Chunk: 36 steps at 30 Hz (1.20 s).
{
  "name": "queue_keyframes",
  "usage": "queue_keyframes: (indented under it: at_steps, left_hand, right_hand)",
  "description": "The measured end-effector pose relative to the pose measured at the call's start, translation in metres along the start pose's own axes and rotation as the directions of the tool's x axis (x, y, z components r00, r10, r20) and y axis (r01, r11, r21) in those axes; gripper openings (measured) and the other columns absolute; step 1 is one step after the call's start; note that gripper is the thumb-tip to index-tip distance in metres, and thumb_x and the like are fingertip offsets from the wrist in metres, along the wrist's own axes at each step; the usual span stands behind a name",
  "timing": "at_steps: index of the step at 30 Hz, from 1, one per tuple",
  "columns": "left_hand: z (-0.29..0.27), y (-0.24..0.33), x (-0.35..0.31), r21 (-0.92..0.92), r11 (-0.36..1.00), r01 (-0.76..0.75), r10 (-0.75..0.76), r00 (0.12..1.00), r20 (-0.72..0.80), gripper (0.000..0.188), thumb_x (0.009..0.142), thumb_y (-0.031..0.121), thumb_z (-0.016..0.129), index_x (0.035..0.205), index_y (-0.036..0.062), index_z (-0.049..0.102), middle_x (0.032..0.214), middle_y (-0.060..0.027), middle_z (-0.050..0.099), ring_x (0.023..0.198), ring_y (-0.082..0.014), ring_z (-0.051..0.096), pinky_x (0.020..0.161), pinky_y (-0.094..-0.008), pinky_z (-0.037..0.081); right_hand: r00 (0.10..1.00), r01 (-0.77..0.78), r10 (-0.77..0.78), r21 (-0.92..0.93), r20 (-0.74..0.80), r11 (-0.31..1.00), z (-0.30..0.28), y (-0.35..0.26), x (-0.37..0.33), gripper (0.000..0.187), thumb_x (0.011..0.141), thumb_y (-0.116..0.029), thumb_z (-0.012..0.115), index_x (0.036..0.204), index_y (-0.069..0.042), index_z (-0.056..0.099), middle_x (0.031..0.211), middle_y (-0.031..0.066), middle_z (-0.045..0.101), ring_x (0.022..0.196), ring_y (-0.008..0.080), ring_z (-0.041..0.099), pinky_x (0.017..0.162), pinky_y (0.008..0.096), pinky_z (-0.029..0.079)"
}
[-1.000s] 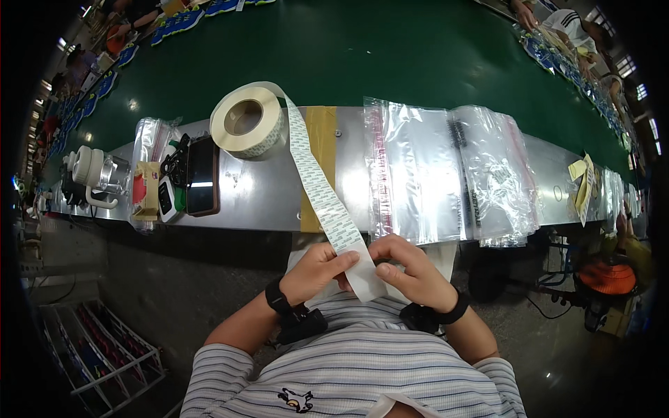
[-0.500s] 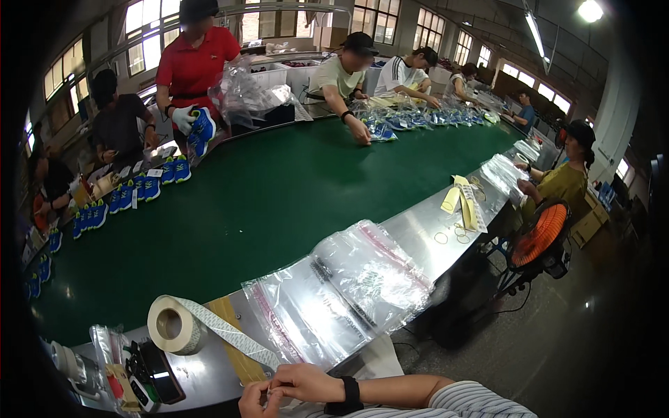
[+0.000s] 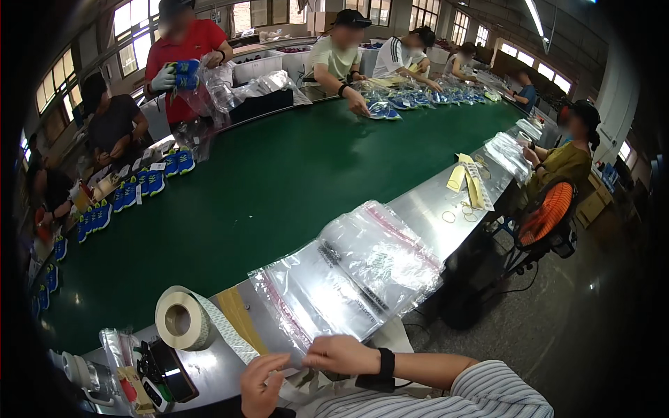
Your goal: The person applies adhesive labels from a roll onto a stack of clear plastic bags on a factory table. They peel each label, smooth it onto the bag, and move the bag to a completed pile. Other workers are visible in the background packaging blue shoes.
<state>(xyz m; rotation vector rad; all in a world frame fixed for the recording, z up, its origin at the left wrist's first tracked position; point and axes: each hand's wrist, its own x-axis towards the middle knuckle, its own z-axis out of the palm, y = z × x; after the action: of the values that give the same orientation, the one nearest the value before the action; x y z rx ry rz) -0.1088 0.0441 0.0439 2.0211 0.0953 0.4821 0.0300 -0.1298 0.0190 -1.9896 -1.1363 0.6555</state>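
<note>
Label strip point(image 3: 226, 328) — hands point(image 3: 346, 354) now apart

Room over green surface point(image 3: 279, 181), bags point(image 3: 352, 275) nearer

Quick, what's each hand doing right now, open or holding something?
Left hand: fingers bent beside the paper strip; grip unclear.
Right hand: fingers curled; can't tell whether it holds anything.

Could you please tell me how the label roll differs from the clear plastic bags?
The label roll is round and wound, with a strip reaching toward the left hand, while the plastic bags lie flat and overlapping. The roll is cream and opaque; the bags are transparent, with reddish bands. Both rest on the metal ledge.
</note>
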Motion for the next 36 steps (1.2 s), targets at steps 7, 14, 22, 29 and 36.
queue_keyframes:
  at_steps: [7,14,22,29,36]
  left_hand:
    - [0.019,-0.030,0.015,0.301,0.926,-0.228,0.100,0.917,0.386,0.044,0.081,0.030,0.068,0.115,0.0033,0.061,0.119,-0.0124,0.059,0.114,-0.0318,0.052,0.095,-0.0394,0.041]
    - [-0.063,0.000,0.039,-0.724,0.669,0.166,-0.078,0.985,0.153,0.074,0.092,0.063,0.036,0.115,-0.0056,0.054,0.105,-0.0175,0.060,0.103,-0.0302,0.059,0.092,-0.0423,0.045]
    - [-0.057,0.099,0.089,-0.943,0.312,0.113,0.524,0.808,0.270,0.067,0.094,0.061,0.031,0.129,0.0044,0.041,0.086,-0.0169,0.057,0.072,-0.0277,0.061,0.064,-0.0376,0.050]
    - [-0.036,0.037,0.073,-0.522,0.852,0.030,0.185,0.917,0.354,0.074,0.095,0.063,0.023,0.134,0.0054,0.046,0.121,-0.0151,0.059,0.112,-0.0288,0.057,0.089,-0.0410,0.047]
    - [0.038,-0.041,0.015,0.514,0.798,-0.315,0.037,0.877,0.479,0.069,0.085,0.055,0.054,0.127,-0.0003,0.051,0.136,-0.0163,0.047,0.130,-0.0314,0.040,0.104,-0.0529,0.028]
  right_hand:
    - [0.988,-0.149,0.136,0.200,0.077,0.968,-0.028,0.015,0.007,0.024,0.092,-0.027,0.056,0.094,-0.004,0.064,0.083,0.0076,0.064,0.070,0.0209,0.062,0.065,0.0328,0.048]
    - [0.944,0.214,0.148,0.891,-0.293,0.400,-0.138,0.003,-0.065,0.019,0.096,-0.021,0.051,0.097,-0.002,0.055,0.068,-0.0029,0.046,0.055,0.0042,0.034,0.051,0.0194,0.029]
    - [0.801,0.536,-0.444,0.811,-0.401,0.235,-0.201,-0.110,-0.066,0.034,0.092,-0.030,0.060,0.109,-0.008,0.042,0.062,0.0001,0.048,0.043,0.0068,0.040,0.037,0.0208,0.031]
    - [0.973,0.058,0.118,0.703,-0.199,0.709,-0.141,-0.055,-0.028,0.018,0.093,-0.021,0.055,0.100,-0.004,0.057,0.069,-0.0037,0.048,0.056,0.0028,0.042,0.051,0.0185,0.038]
    - [0.910,-0.189,0.011,-0.392,-0.415,0.900,0.006,0.024,0.033,0.026,0.080,-0.029,0.069,0.086,-0.006,0.058,0.085,0.0104,0.058,0.078,0.0283,0.061,0.062,0.0371,0.050]
